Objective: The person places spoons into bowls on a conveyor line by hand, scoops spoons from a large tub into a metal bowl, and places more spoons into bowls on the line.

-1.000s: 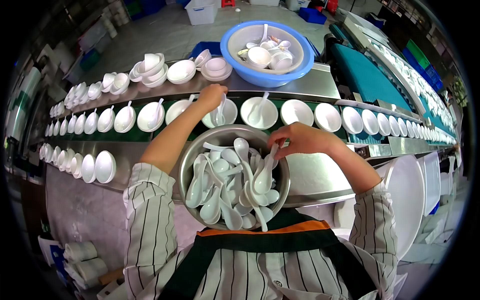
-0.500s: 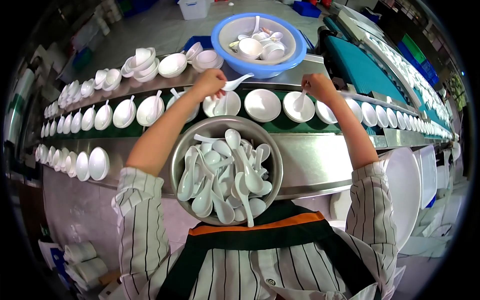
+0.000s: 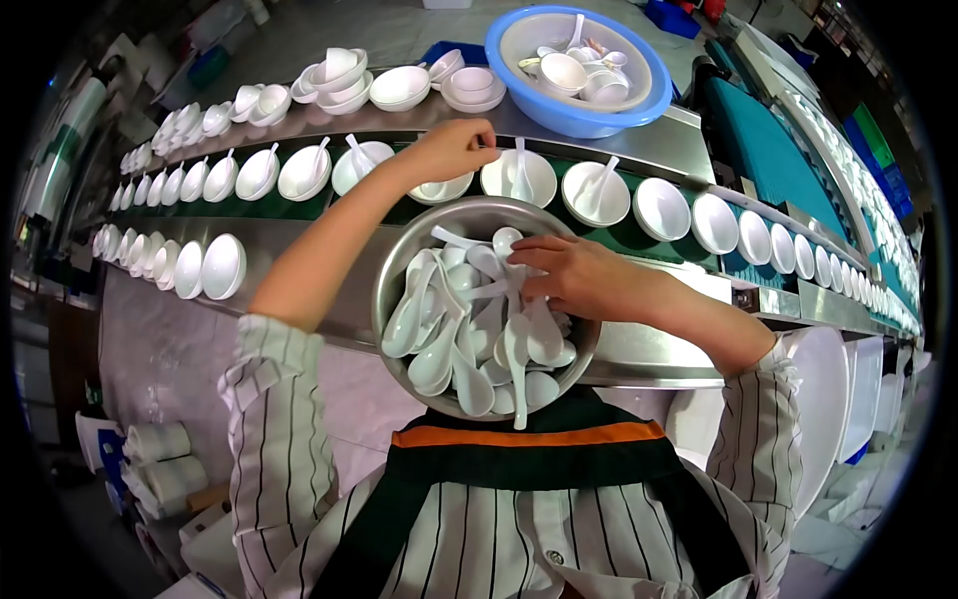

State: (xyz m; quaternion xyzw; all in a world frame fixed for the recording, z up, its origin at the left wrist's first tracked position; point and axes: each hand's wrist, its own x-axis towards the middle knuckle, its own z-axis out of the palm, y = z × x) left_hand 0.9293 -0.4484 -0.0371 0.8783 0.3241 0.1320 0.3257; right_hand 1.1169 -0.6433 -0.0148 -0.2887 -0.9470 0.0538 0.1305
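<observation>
A steel basin [image 3: 391, 317] full of white soup spoons [image 3: 469, 334] stands close in front of my body. My right hand [image 3: 574, 275] reaches over its right side, fingers apart and touching the spoons. Past the basin, my left hand [image 3: 454, 152] is above the row of white bowls, its fingers drawn together with no spoon showing in them. Just right of its fingertips, a white bowl [image 3: 544, 180] has a spoon leaning in it, apart from the hand. The bowl to its right [image 3: 614, 205] also bears a spoon. My left forearm partly covers bowls behind it.
Bowls run along the green belt [image 3: 689, 245] to both sides. A blue tub [image 3: 504, 90] holding a basin of dishes stands beyond it. Stacked bowls [image 3: 399, 88] line the back ledge. More bowls [image 3: 223, 268] stand on the near left edge. A turquoise conveyor [image 3: 753, 140] lies at the right.
The spoon in my left hand has left it; the bowl beside it now has a spoon. My right hand has drawn back from a bowl to the basin. The view has shifted.
</observation>
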